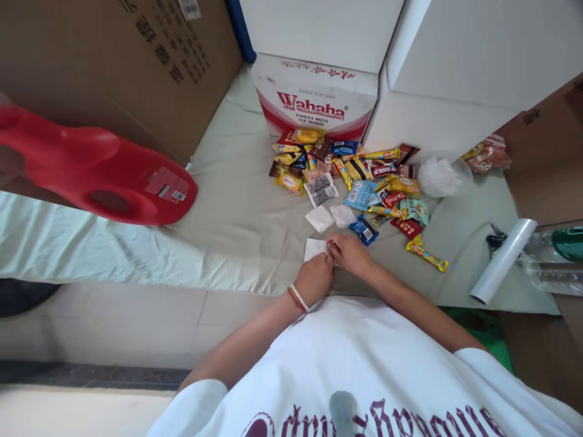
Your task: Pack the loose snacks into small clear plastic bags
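Note:
Close to my body, a small flat white packet (313, 247) sticks out past my fingers at the table's front. My left hand (315, 279), with beaded bracelets at the wrist, is closed at its near right edge. My right hand (350, 252) pinches at the same right edge, and the fingertips of both hands meet there. My fingers hide part of the packet. Just beyond lie a white square packet (319, 218) and a second white packet (342, 215). A blue snack wrapper (363, 229) lies right beside my right hand.
A heap of wrapped snacks (359, 170) lies before a Wahaha carton (314, 103). A clear bag with white contents (444, 177) sits to its right. A white roll (503, 261) and plastic bottles (555, 261) are at far right. A red jug (109, 170) is at left.

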{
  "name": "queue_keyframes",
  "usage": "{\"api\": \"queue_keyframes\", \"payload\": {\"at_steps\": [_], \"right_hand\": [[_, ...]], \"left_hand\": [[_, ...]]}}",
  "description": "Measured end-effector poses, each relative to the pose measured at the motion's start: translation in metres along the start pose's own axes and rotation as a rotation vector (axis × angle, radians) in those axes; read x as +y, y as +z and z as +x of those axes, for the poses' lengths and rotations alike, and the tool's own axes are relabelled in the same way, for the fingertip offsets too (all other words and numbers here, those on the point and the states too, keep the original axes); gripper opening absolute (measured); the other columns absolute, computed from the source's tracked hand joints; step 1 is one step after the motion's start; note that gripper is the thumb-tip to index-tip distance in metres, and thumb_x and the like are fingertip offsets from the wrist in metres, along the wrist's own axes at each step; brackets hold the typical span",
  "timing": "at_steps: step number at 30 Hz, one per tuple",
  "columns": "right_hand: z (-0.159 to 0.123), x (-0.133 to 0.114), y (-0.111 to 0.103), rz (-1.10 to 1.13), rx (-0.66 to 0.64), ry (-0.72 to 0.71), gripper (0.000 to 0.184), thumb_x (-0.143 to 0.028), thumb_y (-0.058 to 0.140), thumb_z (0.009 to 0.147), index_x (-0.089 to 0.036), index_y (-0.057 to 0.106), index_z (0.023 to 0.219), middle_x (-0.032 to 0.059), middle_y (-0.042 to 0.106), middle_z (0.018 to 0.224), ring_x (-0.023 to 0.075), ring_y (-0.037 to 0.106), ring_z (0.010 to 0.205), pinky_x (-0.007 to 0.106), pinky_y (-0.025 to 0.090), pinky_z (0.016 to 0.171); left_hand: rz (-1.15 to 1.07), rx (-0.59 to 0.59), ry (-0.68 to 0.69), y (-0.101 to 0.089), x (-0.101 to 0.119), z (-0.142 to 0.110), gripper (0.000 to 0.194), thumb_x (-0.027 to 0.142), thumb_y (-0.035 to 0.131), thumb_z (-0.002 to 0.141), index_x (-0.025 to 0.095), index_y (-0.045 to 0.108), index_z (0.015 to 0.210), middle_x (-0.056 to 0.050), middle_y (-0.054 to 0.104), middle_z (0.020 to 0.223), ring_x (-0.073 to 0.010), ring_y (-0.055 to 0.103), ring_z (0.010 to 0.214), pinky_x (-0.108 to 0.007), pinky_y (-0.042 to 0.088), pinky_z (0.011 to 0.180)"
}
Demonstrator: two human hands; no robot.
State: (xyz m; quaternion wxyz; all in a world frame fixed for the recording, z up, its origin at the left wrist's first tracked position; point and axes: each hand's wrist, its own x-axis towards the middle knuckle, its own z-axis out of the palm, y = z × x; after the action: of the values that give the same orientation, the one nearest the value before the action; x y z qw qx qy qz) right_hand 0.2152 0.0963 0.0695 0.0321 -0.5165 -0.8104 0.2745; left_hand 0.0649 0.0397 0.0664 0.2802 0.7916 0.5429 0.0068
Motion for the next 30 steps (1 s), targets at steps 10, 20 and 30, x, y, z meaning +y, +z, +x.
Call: {"api": "queue_keyframes", "payload": {"at_steps": [10, 20, 30], "right_hand": [[-0.013, 0.01, 0.02, 0.183, 0.096, -0.025, 0.023, -0.025, 0.041, 0.105, -0.016, 0.062, 0.104, 0.0125, 0.07, 0.098, 0.0229, 0.065, 0.09, 0.034, 0.048, 0.084], [-0.078, 0.029, 0.011, 1.444, 0.234, 0.371, 0.04, -0.06, 0.074, 0.084, -0.021, 0.065, 0.09, 0.0, 0.063, 0.08, 0.0146, 0.059, 0.07, 0.025, 0.049, 0.064], [-0.13, 0.155, -0.062, 1.457, 1.045, 0.582, 0.031, -0.029, 0.085, 0.068, -0.024, 0.059, 0.082, -0.0044, 0.069, 0.083, 0.0121, 0.065, 0.075, 0.023, 0.056, 0.072]], "left_hand": [[0.023, 0.464, -0.344, 0.0, -0.029, 0.009, 0.029, 0.04, 0.063, 0.093, 0.015, 0.069, 0.107, -0.017, 0.063, 0.11, -0.0346, 0.056, 0.11, -0.047, 0.05, 0.093], [-0.075, 0.574, 0.644, 0.017, 0.043, 0.013, 0.02, 0.015, 0.049, 0.097, 0.017, 0.063, 0.083, -0.008, 0.062, 0.086, -0.0204, 0.056, 0.084, -0.034, 0.05, 0.08], [-0.438, 0.135, 0.798, 0.007, 0.058, 0.036, 0.021, 0.025, 0.05, 0.096, 0.023, 0.065, 0.082, -0.009, 0.07, 0.083, -0.0206, 0.066, 0.085, -0.035, 0.056, 0.084]]}}
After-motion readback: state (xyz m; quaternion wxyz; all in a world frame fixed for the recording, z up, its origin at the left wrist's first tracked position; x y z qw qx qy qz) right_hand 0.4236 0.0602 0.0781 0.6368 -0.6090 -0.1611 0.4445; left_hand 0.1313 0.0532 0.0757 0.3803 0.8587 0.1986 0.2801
